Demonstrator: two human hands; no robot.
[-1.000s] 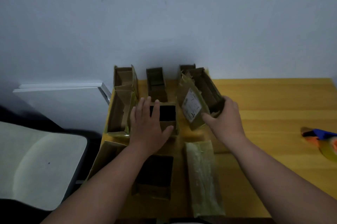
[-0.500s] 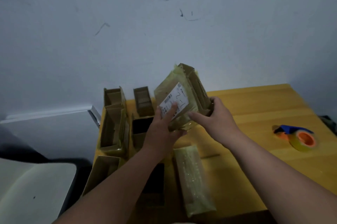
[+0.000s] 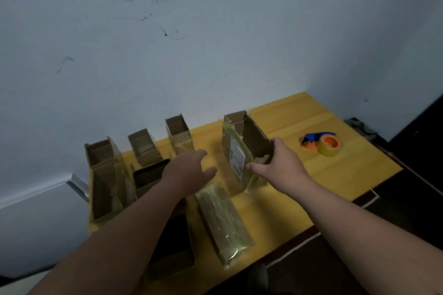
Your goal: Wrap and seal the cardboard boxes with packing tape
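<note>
On the yellow table (image 3: 335, 174) most of the work looks undone: a cluster of open cardboard boxes (image 3: 103, 174) stands at the left and back with flaps up, only the taped box (image 3: 223, 218) lying near the front edge appears fully wrapped, and the tape dispenser (image 3: 323, 144) sits untouched well to the right. The person's right hand (image 3: 280, 165) grips the labelled box (image 3: 244, 150), which stands open-topped at mid-table, a white label on its near face and what seems, in dim light, to be old yellowish tape along its edges. The left hand (image 3: 189, 170) hovers with fingers spread, holding nothing, just left of it.
</note>
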